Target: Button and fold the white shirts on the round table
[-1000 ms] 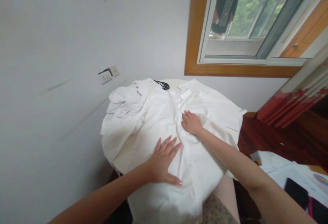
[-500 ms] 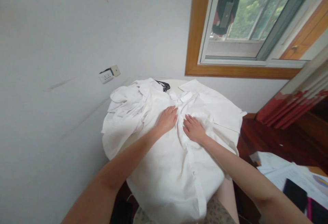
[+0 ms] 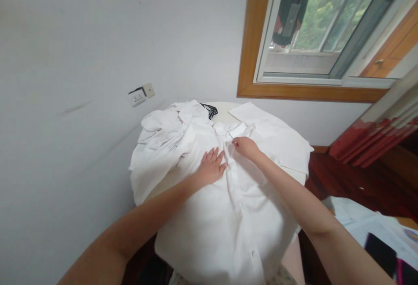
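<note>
A white button-up shirt (image 3: 202, 224) lies spread over a small round pale table (image 3: 225, 108), its collar toward the wall and its hem hanging over the near edge. My left hand (image 3: 211, 167) rests flat on the shirt's left front, fingers spread, beside the button strip. Close below the collar, my right hand (image 3: 245, 146) has its fingers pinched on the edge of the shirt front. One sleeve stretches out to the right. More crumpled white cloth (image 3: 163, 126) is heaped at the table's left side.
A black-and-white striped cloth (image 3: 210, 111) lies at the table's back edge. The wall with a power socket (image 3: 136, 97) stands close behind. At right are a wood-framed window (image 3: 248, 89), a red-and-white curtain (image 3: 349, 143), papers (image 3: 362, 228) and a dark phone-like object (image 3: 380, 252).
My right hand has moved up toward the collar and gone from lying flat to pinching the cloth. My left hand has slid slightly nearer to me. The shirt front lies wider on the right.
</note>
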`<state>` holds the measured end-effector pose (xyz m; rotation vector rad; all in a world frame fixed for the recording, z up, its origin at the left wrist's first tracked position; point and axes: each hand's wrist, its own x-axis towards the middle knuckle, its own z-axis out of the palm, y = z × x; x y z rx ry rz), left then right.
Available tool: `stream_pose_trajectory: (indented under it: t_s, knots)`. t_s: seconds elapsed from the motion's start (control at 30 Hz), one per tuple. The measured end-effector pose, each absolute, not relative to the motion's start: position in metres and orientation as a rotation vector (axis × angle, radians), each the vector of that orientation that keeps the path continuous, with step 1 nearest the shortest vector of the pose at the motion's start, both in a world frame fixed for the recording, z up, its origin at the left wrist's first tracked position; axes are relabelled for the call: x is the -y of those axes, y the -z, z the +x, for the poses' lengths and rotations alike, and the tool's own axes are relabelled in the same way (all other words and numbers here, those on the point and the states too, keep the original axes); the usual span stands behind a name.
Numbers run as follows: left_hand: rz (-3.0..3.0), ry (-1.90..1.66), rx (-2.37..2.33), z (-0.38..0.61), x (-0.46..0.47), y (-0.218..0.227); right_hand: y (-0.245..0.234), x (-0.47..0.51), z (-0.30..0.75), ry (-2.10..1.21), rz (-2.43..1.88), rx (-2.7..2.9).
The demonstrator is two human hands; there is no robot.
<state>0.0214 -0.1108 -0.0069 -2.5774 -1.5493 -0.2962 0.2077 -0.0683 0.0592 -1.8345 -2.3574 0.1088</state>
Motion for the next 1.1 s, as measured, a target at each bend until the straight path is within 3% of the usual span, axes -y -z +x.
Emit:
stream_pose_trajectory:
  t_s: [0.33,0.47,0.6,0.9,1.1]
  knots:
    - [-2.647,0.229,1.463,0.014,0.124,-0.003,-0.025,0.018,0.200,-0.183,-1.918,2.268]
    - [-2.673,0.105,1.564,0.032,0.084,-0.034,-0.021,0.016,0.207,-0.188,-1.887,2.219]
    - [-2.493,0.289,1.718,0.059,0.031,-0.055,-0.018,0.018,0.208,-0.232,-1.879,2.164]
    - [-2.668,0.438,1.620,0.042,-0.006,-0.013,-0.010,0.022,0.208,-0.287,-1.753,1.978]
    - [-2.692,0.606,1.606,0.035,-0.015,-0.008,-0.002,0.010,0.208,-0.354,-1.600,1.755]
